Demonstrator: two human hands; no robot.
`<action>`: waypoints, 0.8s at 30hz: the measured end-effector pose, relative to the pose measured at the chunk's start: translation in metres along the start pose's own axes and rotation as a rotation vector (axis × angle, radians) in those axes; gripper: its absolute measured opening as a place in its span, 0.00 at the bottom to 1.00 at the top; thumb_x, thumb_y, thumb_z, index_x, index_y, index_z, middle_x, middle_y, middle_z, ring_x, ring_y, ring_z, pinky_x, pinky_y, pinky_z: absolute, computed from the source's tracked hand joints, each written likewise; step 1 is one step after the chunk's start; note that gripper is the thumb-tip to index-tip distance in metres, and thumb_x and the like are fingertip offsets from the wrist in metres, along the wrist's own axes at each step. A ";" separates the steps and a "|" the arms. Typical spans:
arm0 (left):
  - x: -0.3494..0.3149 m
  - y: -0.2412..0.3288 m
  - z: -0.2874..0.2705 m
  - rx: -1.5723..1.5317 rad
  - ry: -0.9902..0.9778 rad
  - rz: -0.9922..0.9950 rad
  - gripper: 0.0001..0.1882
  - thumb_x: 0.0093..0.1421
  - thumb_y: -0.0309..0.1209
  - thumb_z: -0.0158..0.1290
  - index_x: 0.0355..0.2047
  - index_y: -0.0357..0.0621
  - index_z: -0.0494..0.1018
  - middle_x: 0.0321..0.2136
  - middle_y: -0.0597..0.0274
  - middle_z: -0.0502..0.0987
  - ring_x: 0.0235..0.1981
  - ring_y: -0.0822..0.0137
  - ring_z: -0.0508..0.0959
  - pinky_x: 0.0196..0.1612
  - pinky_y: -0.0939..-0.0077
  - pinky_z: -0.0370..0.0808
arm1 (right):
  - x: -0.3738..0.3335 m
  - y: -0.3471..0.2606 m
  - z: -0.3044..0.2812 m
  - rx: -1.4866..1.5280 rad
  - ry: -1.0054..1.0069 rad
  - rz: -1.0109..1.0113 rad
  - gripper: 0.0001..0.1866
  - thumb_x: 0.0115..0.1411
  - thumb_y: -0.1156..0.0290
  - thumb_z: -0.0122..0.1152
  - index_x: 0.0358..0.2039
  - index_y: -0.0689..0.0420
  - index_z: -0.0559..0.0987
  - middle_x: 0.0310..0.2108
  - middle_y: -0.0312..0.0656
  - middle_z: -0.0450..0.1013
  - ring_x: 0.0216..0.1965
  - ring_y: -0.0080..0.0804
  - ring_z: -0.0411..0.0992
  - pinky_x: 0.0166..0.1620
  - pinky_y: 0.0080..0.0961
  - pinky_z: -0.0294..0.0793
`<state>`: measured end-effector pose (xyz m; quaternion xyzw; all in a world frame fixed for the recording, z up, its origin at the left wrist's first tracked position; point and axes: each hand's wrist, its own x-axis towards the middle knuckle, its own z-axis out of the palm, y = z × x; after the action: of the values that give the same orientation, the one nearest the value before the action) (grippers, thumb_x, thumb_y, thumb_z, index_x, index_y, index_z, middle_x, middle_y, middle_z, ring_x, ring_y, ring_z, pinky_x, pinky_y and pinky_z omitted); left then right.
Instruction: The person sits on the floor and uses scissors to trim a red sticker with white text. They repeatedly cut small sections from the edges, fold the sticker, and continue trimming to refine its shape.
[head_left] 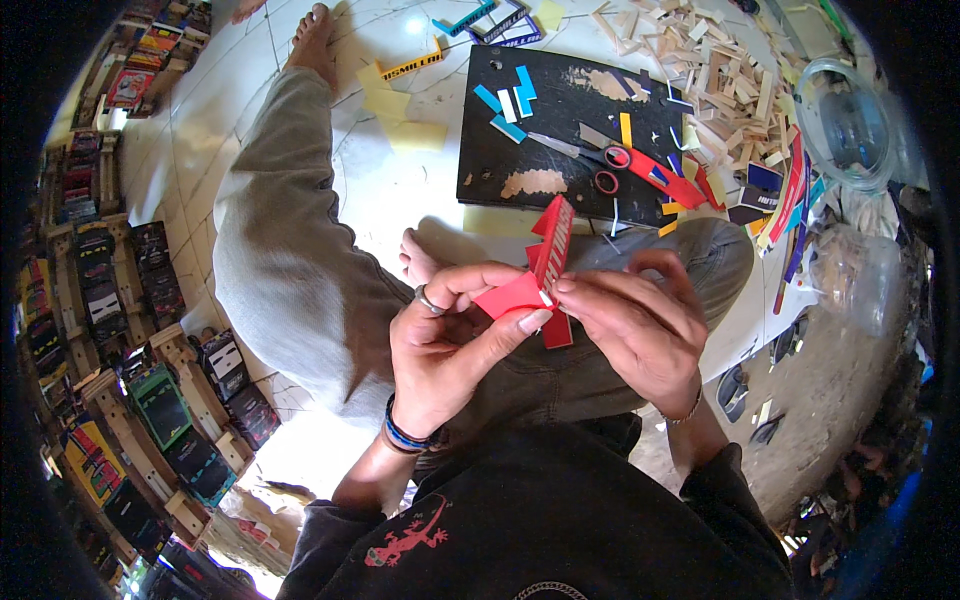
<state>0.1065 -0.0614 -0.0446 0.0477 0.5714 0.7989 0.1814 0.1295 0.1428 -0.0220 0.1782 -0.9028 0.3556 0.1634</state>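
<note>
Over my lap, both hands hold a small red piece (556,238) made of flat strips joined at angles, with white lettering along one strip. My left hand (432,350), with a ring and wrist bands, pinches its near left part between thumb and fingers. Thumb and fingertips of my right hand (645,325) grip it from the right, close to a small white spot at the joint. Beyond them lies a worn black board (485,150), carrying scissors (608,158), a red-handled tool (682,186) and several small blue strips (524,85).
A heap of small wooden pieces (725,95) spreads at the far right, beside a clear plastic tub (848,120). Lettered yellow (412,62) and blue (505,25) pieces lie beyond the board. Wooden racks (130,410) of dark packages line the left. Sandals (735,390) lie right.
</note>
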 end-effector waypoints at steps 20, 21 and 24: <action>0.001 0.000 -0.005 0.035 0.041 -0.155 0.33 0.58 0.16 0.63 0.61 0.39 0.61 0.37 0.61 0.83 0.41 0.75 0.81 0.46 0.82 0.77 | 0.010 0.011 0.001 -0.001 -0.208 -0.011 0.15 0.52 0.73 0.69 0.40 0.51 0.76 0.44 0.32 0.75 0.44 0.29 0.74 0.49 0.34 0.70; 0.001 0.001 -0.005 0.037 0.033 -0.168 0.34 0.58 0.16 0.63 0.62 0.39 0.61 0.37 0.61 0.83 0.41 0.75 0.81 0.46 0.82 0.76 | 0.010 0.012 0.001 -0.003 -0.218 -0.009 0.15 0.51 0.73 0.69 0.40 0.51 0.75 0.44 0.32 0.75 0.43 0.29 0.74 0.50 0.34 0.70; 0.004 0.001 -0.008 0.019 -0.025 -0.180 0.35 0.58 0.17 0.62 0.63 0.40 0.59 0.39 0.61 0.83 0.42 0.75 0.81 0.47 0.81 0.76 | 0.012 0.014 0.000 -0.008 -0.248 -0.014 0.15 0.51 0.73 0.69 0.40 0.52 0.75 0.43 0.33 0.75 0.43 0.30 0.74 0.50 0.34 0.70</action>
<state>0.1004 -0.0673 -0.0473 0.0080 0.5786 0.7733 0.2592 0.1130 0.1504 -0.0251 0.2266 -0.9162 0.3260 0.0539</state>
